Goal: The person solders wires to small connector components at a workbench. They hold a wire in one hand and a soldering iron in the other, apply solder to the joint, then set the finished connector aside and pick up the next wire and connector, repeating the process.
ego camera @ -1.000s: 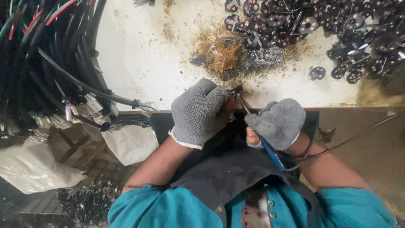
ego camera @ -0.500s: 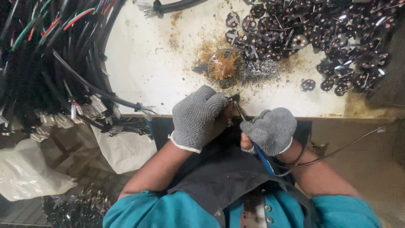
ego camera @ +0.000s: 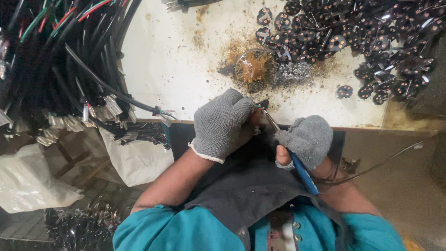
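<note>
Right hand: the right hand in a grey knit glove is closed around a blue-handled soldering iron, its metal tip slanting up and left to the work point at the table edge.
Left hand: the left hand, also in a grey knit glove, is pinched shut on a small dark part with thin coloured wires; what exactly the part is cannot be told.
Work point: iron tip and pinched part meet just over the near edge of the white table, above a dark cloth on the lap.
Just beyond: a round brown-stained flux tin with a grey pile of solder scraps touching its right side.
Far right: a heap of black round plug inserts with copper pins covers the table's upper right.
Left: a thick bundle of black cables with stripped, metal-tipped ends hangs off the table.
Packages: a white plastic bag hangs below the table edge; another lies lower left.
</note>
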`<act>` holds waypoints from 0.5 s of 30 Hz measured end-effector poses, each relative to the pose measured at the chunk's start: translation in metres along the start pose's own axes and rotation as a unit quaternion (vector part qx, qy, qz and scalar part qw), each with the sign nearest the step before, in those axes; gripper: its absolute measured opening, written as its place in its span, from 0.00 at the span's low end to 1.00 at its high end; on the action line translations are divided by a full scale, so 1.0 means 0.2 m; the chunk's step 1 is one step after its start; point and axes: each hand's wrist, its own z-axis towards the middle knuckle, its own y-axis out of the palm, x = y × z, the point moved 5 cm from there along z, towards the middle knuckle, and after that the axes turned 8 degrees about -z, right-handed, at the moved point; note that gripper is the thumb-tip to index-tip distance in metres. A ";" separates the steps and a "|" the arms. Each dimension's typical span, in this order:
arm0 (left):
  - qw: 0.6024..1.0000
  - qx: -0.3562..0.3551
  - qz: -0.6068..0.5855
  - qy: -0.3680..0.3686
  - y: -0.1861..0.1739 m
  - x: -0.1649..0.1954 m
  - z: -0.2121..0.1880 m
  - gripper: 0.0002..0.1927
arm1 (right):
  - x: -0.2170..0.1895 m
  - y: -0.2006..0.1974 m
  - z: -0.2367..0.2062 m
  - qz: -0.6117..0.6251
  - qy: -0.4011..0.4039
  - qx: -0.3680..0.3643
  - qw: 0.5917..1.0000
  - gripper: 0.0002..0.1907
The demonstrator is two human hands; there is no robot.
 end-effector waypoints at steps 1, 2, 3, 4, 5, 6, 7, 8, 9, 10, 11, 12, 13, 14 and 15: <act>1.000 0.009 -0.004 0.003 0.00 0.00 0.00 0.07 | -0.01 -0.01 0.00 0.001 0.001 0.000 1.000 0.10; 1.000 0.006 0.000 0.002 0.00 0.01 0.00 0.08 | -0.01 -0.01 0.01 -0.002 0.002 -0.002 1.000 0.10; 1.000 0.002 0.004 0.001 0.00 0.01 0.00 0.09 | -0.01 -0.02 0.01 -0.004 0.003 -0.003 1.000 0.10; 1.000 -0.003 0.007 0.001 0.00 0.01 0.01 0.10 | -0.02 -0.02 0.02 -0.008 0.001 -0.006 1.000 0.10; 1.000 -0.002 0.005 0.006 0.00 0.01 0.01 0.09 | -0.02 -0.02 0.03 -0.008 -0.001 -0.009 1.000 0.10; 1.000 0.001 0.003 0.011 0.00 0.02 0.01 0.08 | -0.03 -0.02 0.04 -0.009 -0.002 -0.010 1.000 0.10; 1.000 0.006 0.001 0.016 -0.01 0.02 0.01 0.07 | -0.03 -0.02 0.05 -0.007 -0.004 -0.011 1.000 0.10; 1.000 0.003 0.003 0.012 0.00 0.02 0.01 0.08 | -0.03 -0.02 0.05 -0.007 -0.004 -0.011 1.000 0.10; 1.000 0.001 0.006 0.006 0.00 0.01 0.01 0.09 | -0.03 -0.03 0.06 -0.006 -0.005 -0.011 1.000 0.10; 1.000 -0.002 0.009 -0.001 0.00 0.01 0.01 0.10 | -0.03 -0.02 0.06 -0.008 -0.005 -0.013 1.000 0.10; 1.000 -0.008 0.011 -0.003 0.00 0.01 0.01 0.10 | -0.03 -0.02 0.06 -0.015 -0.005 -0.020 1.000 0.10; 1.000 -0.014 0.013 -0.005 0.00 0.00 0.01 0.10 | -0.03 -0.01 0.06 -0.021 -0.004 -0.028 0.999 0.10; 1.000 -0.020 0.015 -0.007 0.01 0.00 0.01 0.10 | -0.03 0.00 0.06 -0.033 -0.006 -0.040 0.999 0.10; 1.000 -0.014 0.012 -0.005 0.00 0.00 0.00 0.10 | -0.03 0.01 0.06 -0.026 -0.016 -0.048 0.998 0.11; 1.000 -0.010 0.009 -0.005 0.00 0.00 0.00 0.10 | -0.03 0.03 0.06 -0.018 -0.025 -0.056 0.998 0.11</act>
